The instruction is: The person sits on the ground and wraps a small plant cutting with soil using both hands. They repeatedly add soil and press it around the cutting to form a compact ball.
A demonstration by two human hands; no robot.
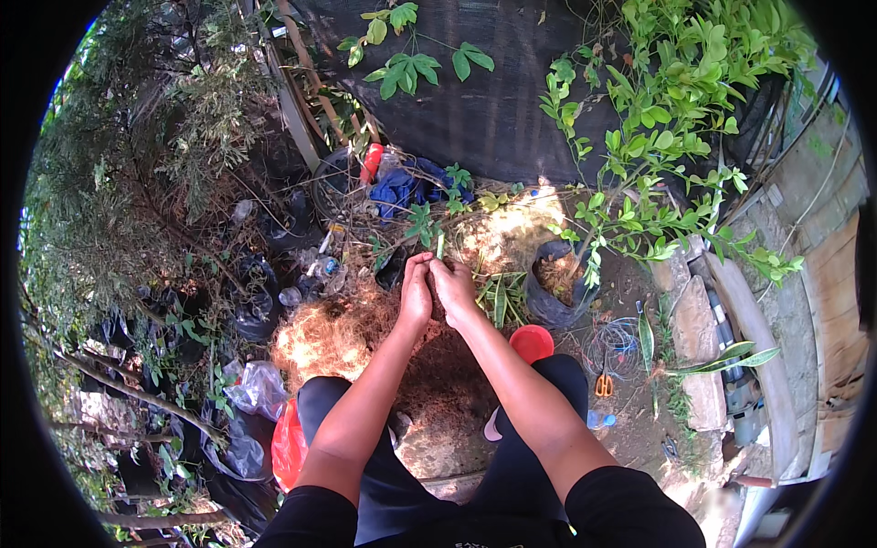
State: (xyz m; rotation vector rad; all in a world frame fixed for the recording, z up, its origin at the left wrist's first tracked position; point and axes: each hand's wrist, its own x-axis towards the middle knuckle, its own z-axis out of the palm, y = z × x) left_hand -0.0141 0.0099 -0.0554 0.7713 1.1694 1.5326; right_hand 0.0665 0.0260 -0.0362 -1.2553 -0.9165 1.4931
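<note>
My left hand (415, 291) and my right hand (455, 289) are cupped together in front of me, pressed around a dark brown clump of fibre or soil (432, 288). Out of the top of the clump, between the fingertips, sticks a short pale-green plant cutting (440, 244). Most of the clump is hidden by my palms. Below my hands lies a heap of loose brown fibre (438, 373), paler and stringy at its left side (325, 339). Cut variegated snake plant leaves (503, 298) lie just right of my right hand.
A red plastic bowl (532, 343) sits by my right knee, near a black grow bag (558, 301) holding a leafy shrub. Farther right are orange-handled scissors (603, 385), tangled wire (613, 346) and a stone edging (697, 349). Plastic bags (257, 390) and branches crowd the left.
</note>
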